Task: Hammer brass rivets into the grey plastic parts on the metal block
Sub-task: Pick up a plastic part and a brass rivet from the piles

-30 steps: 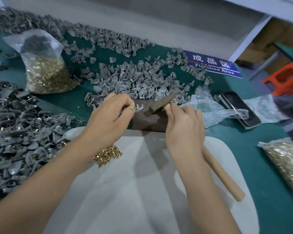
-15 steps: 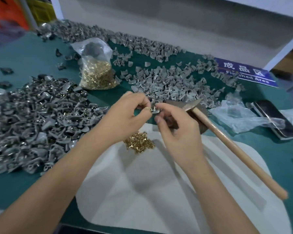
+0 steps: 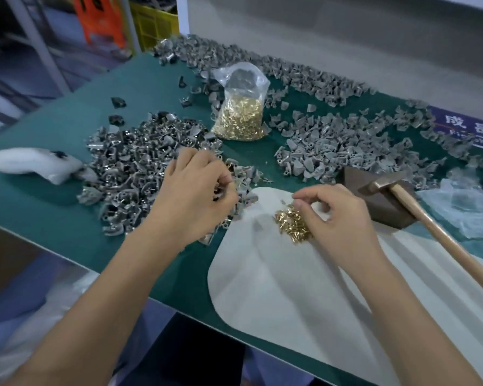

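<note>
Head view only. Left hand sits over the near edge of the riveted grey parts pile, fingers curled in toward the palm; looks like a grey part is in the fingertips, but it's blurred, so cannot tell what it grips. Right hand hovers at the loose brass rivets on the white pad, thumb and forefinger pinched together just above the heap (whether a rivet is between them is too small to tell). Hands are apart, left over the pile, right over the pad.

Metal block stands at the pad's far right edge, nothing grey visible on its top. Hammer rests with its head on the block, wooden handle running toward the near right, no hand on it. Unriveted grey plastic parts spread behind the block on the green table. Bag of rivets stands upright between the two piles. Clear plastic wrap lies right of the block. White lump at the far left.
</note>
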Motion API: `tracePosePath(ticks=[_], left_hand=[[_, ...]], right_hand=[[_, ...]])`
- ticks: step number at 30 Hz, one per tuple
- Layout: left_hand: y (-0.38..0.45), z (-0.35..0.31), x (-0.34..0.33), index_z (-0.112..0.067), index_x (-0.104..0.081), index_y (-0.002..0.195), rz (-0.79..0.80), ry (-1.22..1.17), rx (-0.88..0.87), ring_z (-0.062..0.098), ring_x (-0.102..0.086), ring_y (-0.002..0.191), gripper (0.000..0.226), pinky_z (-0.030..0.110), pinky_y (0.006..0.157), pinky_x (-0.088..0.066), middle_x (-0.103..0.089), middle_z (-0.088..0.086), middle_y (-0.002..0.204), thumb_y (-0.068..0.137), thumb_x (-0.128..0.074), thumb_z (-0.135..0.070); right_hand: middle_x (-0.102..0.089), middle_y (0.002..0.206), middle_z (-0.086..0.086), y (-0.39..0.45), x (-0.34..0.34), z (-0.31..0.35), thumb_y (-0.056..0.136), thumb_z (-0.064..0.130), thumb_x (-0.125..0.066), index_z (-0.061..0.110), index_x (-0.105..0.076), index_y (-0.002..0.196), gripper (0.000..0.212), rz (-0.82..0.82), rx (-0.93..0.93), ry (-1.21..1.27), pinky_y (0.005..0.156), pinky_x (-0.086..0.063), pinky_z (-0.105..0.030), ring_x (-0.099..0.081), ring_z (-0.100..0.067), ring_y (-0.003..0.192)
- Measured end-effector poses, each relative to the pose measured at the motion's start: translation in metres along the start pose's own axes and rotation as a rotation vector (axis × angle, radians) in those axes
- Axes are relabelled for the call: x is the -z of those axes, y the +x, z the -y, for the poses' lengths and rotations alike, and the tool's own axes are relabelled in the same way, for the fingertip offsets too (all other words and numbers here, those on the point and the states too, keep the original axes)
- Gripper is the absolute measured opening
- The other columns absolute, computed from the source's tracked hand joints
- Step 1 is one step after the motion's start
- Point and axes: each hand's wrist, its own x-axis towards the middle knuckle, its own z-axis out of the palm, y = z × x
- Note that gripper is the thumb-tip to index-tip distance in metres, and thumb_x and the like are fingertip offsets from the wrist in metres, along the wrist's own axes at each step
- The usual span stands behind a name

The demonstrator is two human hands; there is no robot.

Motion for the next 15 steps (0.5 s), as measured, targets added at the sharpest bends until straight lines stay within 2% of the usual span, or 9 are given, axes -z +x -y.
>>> tracePosePath(ticks=[3, 8, 10, 12, 13, 15], left_hand=[[-0.003, 0.01, -0.004, -0.018, -0.067, 0.091, 0.028, 0.043, 0.004, 0.024, -0.036, 0.125, 0.014, 0.037, 0.105, -0.031, -0.057, -0.001, 0.118, 0.093, -0.062, -0.03], [-0.006, 0.014, -0.002, -0.02, -0.066, 0.097, 0.027, -0.006, -0.001, 0.023, -0.035, 0.122, 0.012, 0.04, 0.105, -0.035, -0.057, -0.001, 0.116, 0.092, -0.065, -0.031], [-0.007, 0.011, -0.002, -0.021, -0.064, 0.099, 0.024, -0.015, 0.0, 0.022, -0.035, 0.121, 0.013, 0.038, 0.103, -0.036, -0.056, -0.003, 0.115, 0.092, -0.067, -0.031], [-0.006, 0.003, -0.002, -0.021, -0.063, 0.099, -0.014, -0.028, -0.022, 0.022, -0.037, 0.121, 0.012, 0.035, 0.1, -0.036, -0.057, -0.005, 0.113, 0.093, -0.068, -0.029], [-0.004, -0.003, -0.002, -0.02, -0.063, 0.099, -0.038, -0.039, -0.044, 0.021, -0.039, 0.12, 0.01, 0.032, 0.099, -0.036, -0.058, -0.006, 0.112, 0.094, -0.067, -0.028], [0.0, -0.017, -0.004, -0.02, -0.063, 0.097, -0.06, -0.074, -0.086, 0.019, -0.041, 0.116, 0.007, 0.028, 0.097, -0.034, -0.059, -0.007, 0.109, 0.094, -0.066, -0.027]], right_hand=[[-0.067, 0.087, 0.023, 0.0, -0.006, -0.003, 0.089, 0.015, -0.075, 0.028, -0.075, 0.094, 0.014, 0.035, -0.004, -0.023, 0.075, -0.036, -0.009, -0.055, 0.001, 0.086], [-0.066, 0.085, 0.014, -0.001, -0.007, -0.004, 0.089, 0.015, -0.075, 0.028, -0.077, 0.095, 0.014, 0.043, -0.028, 0.032, 0.071, -0.036, -0.006, -0.059, -0.004, 0.084], [-0.063, 0.087, 0.015, -0.003, -0.004, -0.004, 0.092, 0.031, -0.073, 0.033, -0.075, 0.1, 0.008, 0.048, -0.052, 0.012, 0.073, -0.039, -0.011, -0.057, -0.001, 0.084], [-0.058, 0.093, 0.017, -0.005, 0.001, -0.005, 0.089, 0.059, -0.064, 0.039, -0.071, 0.11, 0.03, 0.11, -0.094, -0.097, 0.071, -0.044, -0.025, -0.054, 0.001, 0.084], [-0.056, 0.096, 0.019, -0.006, 0.004, -0.006, 0.085, 0.071, -0.059, 0.042, -0.068, 0.114, 0.042, 0.156, -0.107, -0.188, 0.069, -0.044, -0.027, -0.054, 0.002, 0.084], [-0.053, 0.1, 0.019, -0.009, 0.009, -0.005, 0.079, 0.078, -0.056, 0.045, -0.066, 0.115, 0.05, 0.24, -0.118, -0.269, 0.068, -0.044, -0.027, -0.055, 0.002, 0.087]])
